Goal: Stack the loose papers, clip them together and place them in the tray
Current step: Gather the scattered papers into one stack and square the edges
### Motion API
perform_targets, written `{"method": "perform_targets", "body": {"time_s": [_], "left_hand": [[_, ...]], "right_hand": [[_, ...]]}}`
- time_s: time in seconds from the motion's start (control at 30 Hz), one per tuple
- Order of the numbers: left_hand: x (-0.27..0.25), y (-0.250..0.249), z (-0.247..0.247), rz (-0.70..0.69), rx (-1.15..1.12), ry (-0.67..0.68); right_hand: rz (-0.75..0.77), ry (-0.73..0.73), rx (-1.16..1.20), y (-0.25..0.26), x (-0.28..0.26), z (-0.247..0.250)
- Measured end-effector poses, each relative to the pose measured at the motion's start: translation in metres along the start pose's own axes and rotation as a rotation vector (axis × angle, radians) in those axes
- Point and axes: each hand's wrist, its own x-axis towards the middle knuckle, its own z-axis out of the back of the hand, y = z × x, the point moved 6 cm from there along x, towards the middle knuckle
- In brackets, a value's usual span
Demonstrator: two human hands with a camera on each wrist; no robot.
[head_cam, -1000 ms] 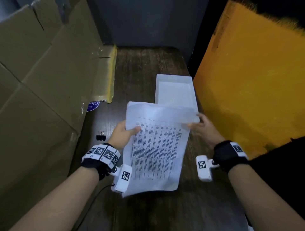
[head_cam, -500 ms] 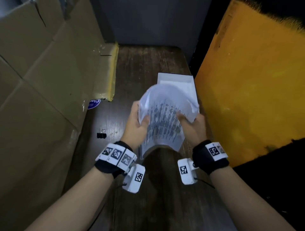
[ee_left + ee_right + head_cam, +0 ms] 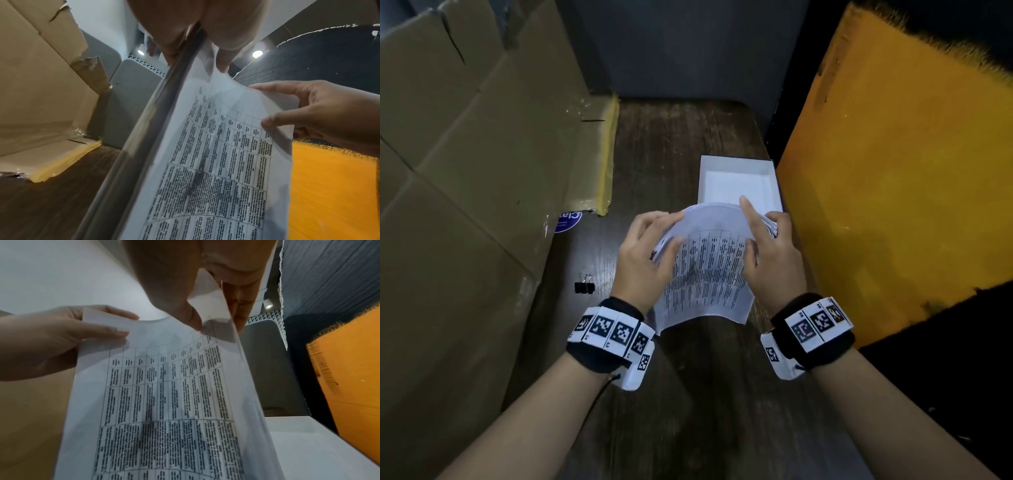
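Observation:
Printed sheets of paper (image 3: 705, 274) with a table of text stand nearly upright on the dark wooden table (image 3: 681, 394), bowed between both hands. My left hand (image 3: 645, 250) pinches their left edge between thumb and fingers. On the right edge my right hand (image 3: 767, 246) does the same, its index finger raised along the top. The wrist views show the papers (image 3: 216, 162) (image 3: 164, 394) close up, each edge pinched. Just behind the papers lies the white tray (image 3: 738, 164). A black binder clip (image 3: 584, 286) rests on the table left of my left hand.
Cardboard boxes (image 3: 465, 171) line the left side, an orange board (image 3: 893, 205) the right, and a grey wall (image 3: 688, 51) the far end. A blue sticker (image 3: 567, 221) shows at the foot of the boxes.
The papers went from spread flat between the hands to gathered, upright and bowed. Both hands came closer together and shifted up along the side edges.

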Motion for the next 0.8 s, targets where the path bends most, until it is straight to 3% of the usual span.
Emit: {"method": "perform_targets", "body": {"time_s": [0.17,0.33,0.47,0.53,0.67,0.73,0.8], "left_hand": [[-0.001,0.004,0.005,0.047,-0.009,-0.003],[-0.009,0.016,0.002,0.375,-0.17,0.082],[-0.016,0.036,-0.015,0.654,-0.638,0.071],[-0.018,0.041,-0.02,0.741,-0.7,0.08],[-0.015,0.045,-0.027,0.779,-0.691,0.078],[-0.01,0.041,-0.027,0.756,-0.71,0.067],[-0.006,0.038,-0.024,0.72,-0.735,0.057]], "right_hand": [[-0.009,-0.003,0.008,-0.001,0.001,-0.002],[-0.054,-0.047,0.106,-0.006,0.001,0.004],[-0.294,-0.063,0.714,-0.034,-0.001,-0.003],[-0.431,-0.02,0.976,-0.048,-0.006,-0.014],[-0.695,0.259,0.961,-0.065,-0.015,-0.057],[-0.787,0.272,0.938,-0.072,-0.017,-0.066],[-0.776,0.236,0.966,-0.074,-0.012,-0.065]]}}
